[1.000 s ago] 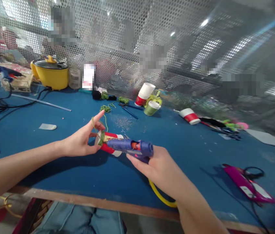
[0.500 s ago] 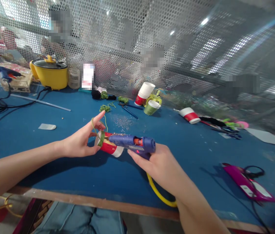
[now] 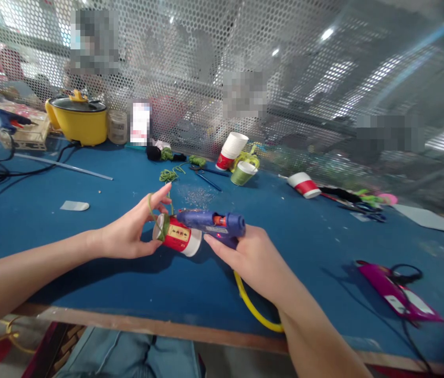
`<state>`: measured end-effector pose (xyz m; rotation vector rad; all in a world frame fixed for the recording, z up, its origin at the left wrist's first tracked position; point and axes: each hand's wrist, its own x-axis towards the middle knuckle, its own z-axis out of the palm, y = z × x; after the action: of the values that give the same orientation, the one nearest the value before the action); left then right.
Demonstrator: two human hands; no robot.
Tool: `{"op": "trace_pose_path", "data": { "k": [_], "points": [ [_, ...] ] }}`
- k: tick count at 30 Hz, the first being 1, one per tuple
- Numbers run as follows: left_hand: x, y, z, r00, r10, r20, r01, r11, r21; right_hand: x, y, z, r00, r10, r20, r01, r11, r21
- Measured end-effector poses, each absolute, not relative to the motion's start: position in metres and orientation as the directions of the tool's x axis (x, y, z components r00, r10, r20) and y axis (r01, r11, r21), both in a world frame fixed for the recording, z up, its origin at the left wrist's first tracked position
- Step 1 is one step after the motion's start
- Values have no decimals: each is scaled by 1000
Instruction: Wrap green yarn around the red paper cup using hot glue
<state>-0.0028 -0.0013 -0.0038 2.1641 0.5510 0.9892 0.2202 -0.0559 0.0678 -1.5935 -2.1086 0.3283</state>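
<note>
Paper cup [image 3: 178, 236] is lying sideways over the blue table [image 3: 190, 296], its long axis running left to right; the left hand [image 3: 129, 228], half-curled, is holding the cup's yarn-wrapped end (green yarn [image 3: 164, 228] is looping over that hand); the right hand [image 3: 255, 260], closed around a glue gun [image 3: 204, 220] beyond the cup's white end, is aiming it leftward along the far side.

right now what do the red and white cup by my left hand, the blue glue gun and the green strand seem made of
Red and white tapered cup: likely paper, smooth, printed panel.
Blue pistol-shaped glue gun: apparently plastic, faint sheen, moulded body.
Green wound strand: probably yarn, matte, bending limply.
</note>
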Motion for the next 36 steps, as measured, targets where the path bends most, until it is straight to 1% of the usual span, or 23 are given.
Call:
{"op": "trace_pose_path", "data": {
  "k": [4, 12, 16, 27, 36],
  "points": [
    [-2, 0, -4, 611, 616, 497, 88, -677, 731, 222, -59, 69, -225, 950, 215, 833, 302, -464],
    [-2, -3, -2, 617, 610, 496, 91, -682, 726, 218, -56, 70, -228, 946, 230, 853, 308, -422],
    [-2, -2, -2, 618, 609, 497, 84, -680, 728, 220, -59, 70, -234, 941, 243, 838, 322, -440],
    [-2, 0, -2, 593, 668, 450, 84, -607, 790, 221, -69, 71, -244, 955, 170, 842, 296, -452],
    [-2, 1, -4, 566, 712, 416, 79, -549, 832, 221, -71, 72, -322, 933, 161, 807, 359, -469]
  ]
}}
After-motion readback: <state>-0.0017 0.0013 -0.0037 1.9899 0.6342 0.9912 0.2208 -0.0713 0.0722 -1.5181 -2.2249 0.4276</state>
